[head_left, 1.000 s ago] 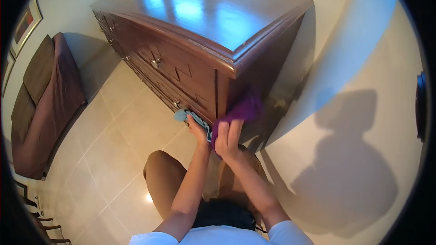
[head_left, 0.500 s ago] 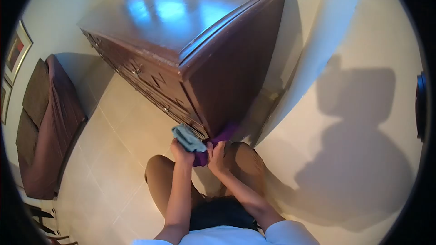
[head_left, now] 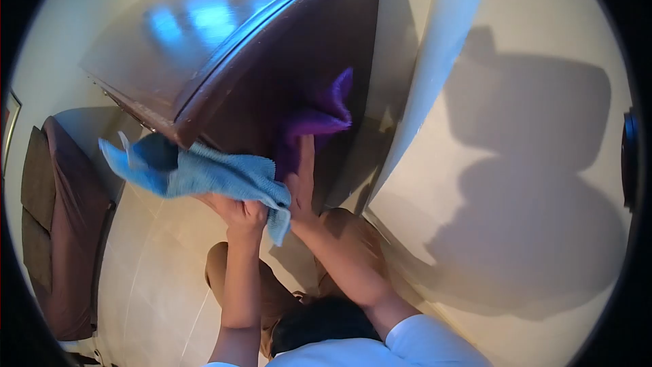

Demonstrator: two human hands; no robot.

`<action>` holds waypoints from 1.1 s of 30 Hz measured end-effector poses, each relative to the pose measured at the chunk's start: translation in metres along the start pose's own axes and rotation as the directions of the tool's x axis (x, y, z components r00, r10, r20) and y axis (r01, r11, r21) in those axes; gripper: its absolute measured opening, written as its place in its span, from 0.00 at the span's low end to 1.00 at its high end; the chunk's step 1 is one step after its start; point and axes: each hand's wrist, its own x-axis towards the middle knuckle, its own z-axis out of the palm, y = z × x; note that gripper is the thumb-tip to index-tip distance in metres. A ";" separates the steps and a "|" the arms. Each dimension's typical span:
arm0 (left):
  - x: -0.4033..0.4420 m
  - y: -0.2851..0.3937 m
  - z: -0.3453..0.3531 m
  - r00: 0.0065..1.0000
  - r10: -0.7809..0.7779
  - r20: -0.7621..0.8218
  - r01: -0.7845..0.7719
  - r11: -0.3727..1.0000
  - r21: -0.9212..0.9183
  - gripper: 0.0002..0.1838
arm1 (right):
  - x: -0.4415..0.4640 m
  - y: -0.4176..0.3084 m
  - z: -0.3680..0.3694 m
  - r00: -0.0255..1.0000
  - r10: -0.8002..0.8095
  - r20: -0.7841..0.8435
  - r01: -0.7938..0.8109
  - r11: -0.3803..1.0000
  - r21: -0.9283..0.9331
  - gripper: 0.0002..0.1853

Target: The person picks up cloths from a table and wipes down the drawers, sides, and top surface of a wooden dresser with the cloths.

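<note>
My left hand [head_left: 239,211] grips a light blue cloth [head_left: 227,171], which spreads out over the front corner of a dark wooden dresser [head_left: 299,41]. One end of the cloth flares to the left and another hangs down by my wrist. Close beside it, my right hand [head_left: 303,187] has a purple cloth [head_left: 318,122] at its fingers, against the dresser's side panel. The purple cloth is blurred and its top edge curls upward. At least one right finger points up along it; the other fingers are partly hidden.
A sofa with a brown cover [head_left: 75,211] stands at the left on the tiled floor [head_left: 153,278]. To the right is a pale wall [head_left: 414,231] bearing a large shadow. My bent knees are below my hands, near the dresser's base.
Both hands have moved up and forward from the dresser's lower corner. The blue cloth has gone from bunched to spread out leftward, and the purple cloth has risen along the side panel.
</note>
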 end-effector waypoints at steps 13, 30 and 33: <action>-0.029 -0.008 0.010 0.886 0.383 0.261 -0.376 0.923 -0.079 0.07 | 0.045 0.089 -0.027 0.819 0.522 -0.239 -0.472 0.849 0.236 0.30; -0.045 0.003 -0.010 0.847 0.375 0.377 -0.317 0.925 -0.209 0.08 | -0.067 0.261 -0.049 0.532 0.807 -0.256 -0.659 0.584 0.474 0.29; -0.050 0.003 -0.008 0.846 0.382 0.371 -0.312 0.920 -0.236 0.08 | -0.163 0.313 -0.047 0.333 0.941 -0.058 -0.624 0.266 0.735 0.29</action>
